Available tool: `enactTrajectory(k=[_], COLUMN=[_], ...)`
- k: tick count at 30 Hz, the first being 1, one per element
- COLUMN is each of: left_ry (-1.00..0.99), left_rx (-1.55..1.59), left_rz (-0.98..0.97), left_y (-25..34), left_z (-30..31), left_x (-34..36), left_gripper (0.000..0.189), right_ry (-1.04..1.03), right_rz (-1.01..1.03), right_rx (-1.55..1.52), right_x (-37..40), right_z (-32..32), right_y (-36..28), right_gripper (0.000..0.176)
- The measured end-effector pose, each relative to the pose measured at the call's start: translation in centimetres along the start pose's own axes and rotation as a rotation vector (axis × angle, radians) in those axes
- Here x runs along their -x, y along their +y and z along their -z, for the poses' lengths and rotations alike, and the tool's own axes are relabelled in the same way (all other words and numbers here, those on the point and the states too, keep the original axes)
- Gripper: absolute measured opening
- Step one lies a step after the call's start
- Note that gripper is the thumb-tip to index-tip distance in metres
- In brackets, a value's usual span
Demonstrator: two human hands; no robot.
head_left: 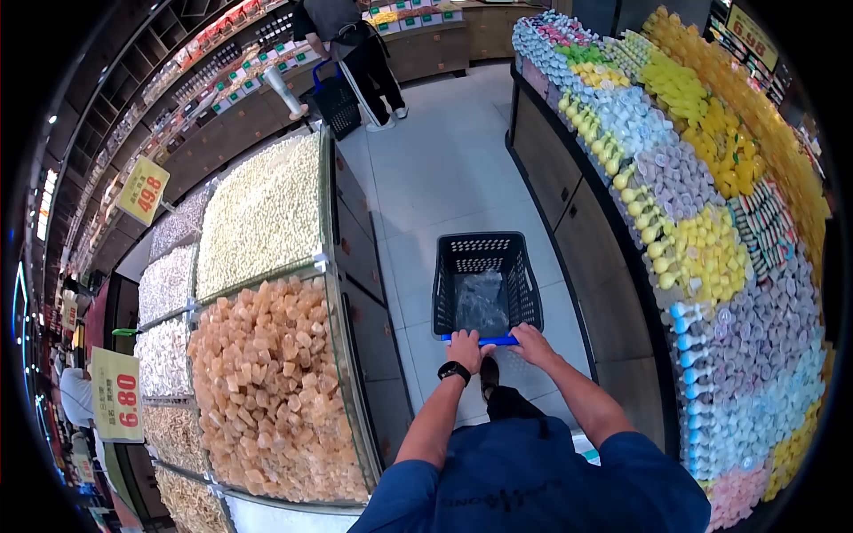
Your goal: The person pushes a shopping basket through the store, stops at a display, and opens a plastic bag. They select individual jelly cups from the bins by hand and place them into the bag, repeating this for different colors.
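Both of my hands grip the blue handle [496, 340] of a black shopping basket [442, 275] in front of me. My left hand [465, 349], with a dark watch on its wrist, wraps the left end of the bar. On the right end, my right hand [531, 344] is closed around it. Inside the basket lies a crumpled clear plastic bag [481, 300]; what it contains, if anything, I cannot make out. The basket's underside is hidden from this angle.
At left stands a bulk bin of amber sugar lumps [271, 382], with pale kernels [267, 204] behind. A display of wrapped sweets [711, 249] lines the right. Up the aisle [444, 169], a person [351, 49] stands beside another basket [338, 102].
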State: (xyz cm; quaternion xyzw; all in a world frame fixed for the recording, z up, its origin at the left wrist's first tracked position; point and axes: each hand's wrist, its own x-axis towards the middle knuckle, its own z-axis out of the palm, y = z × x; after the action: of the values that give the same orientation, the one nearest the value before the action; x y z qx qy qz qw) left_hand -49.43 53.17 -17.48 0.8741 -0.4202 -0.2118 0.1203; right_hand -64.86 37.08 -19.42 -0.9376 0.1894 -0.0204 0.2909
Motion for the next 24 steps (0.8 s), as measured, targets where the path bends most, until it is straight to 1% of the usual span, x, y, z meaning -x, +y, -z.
enactTrajectory(k=[4, 6, 9, 13, 15, 17, 19, 21, 22, 24], left_ry=[-0.06, -0.016, -0.034, -0.029, -0.009, 0.087, 0.082, 0.107, 0.048, 0.026], left_rx=[0.005, 0.015, 0.023, 0.002, 0.02, 0.03, 0.047, 0.037, 0.032, 0.026], left_rz=[0.023, 0.034, 0.034, 0.036, 0.041, -0.006, -0.006, -0.015, 0.008, 0.003], left_y=[0.5, 0.8, 0.3, 0.3, 0.3, 0.1, -0.1, -0.3, -0.3, -0.6], left_z=[2.1, 2.6, 4.2, 6.6, 8.0, 9.2, 10.5, 11.6, 12.2, 13.8], left_x=[-7.3, -10.2, -14.8, -20.9, -24.3, -27.6, -31.6, -35.0, -36.8, -40.4], left_gripper=[0.062, 0.062, 0.063, 0.063, 0.063, 0.058, 0.057, 0.057, 0.059, 0.059], right_ry=[-0.073, -0.011, 0.021, -0.006, 0.022, 0.013, 0.018, 0.033, 0.04, 0.03], right_rz=[0.018, 0.0, -0.019, -0.004, 0.044, 0.038, 0.031, -0.024, -0.037, -0.04], right_rx=[-0.039, -0.034, -0.036, -0.042, -0.049, -0.052, -0.053, -0.004, 0.016, 0.02], right_x=[-6.9, -9.4, -13.9, -19.8, -23.3, -27.1, -30.9, -34.2, -35.8, -39.4], right_z=[3.1, 4.0, 5.0, 6.5, 7.4, 8.9, 9.9, 10.8, 11.1, 12.2], right_y=[3.0, 3.9, 5.1, 7.6, 9.1, 10.2, 11.1, 11.8, 12.3, 13.2], right_gripper=[0.031, 0.031, 0.031, 0.031, 0.03, 0.031, 0.031, 0.031, 0.031, 0.031])
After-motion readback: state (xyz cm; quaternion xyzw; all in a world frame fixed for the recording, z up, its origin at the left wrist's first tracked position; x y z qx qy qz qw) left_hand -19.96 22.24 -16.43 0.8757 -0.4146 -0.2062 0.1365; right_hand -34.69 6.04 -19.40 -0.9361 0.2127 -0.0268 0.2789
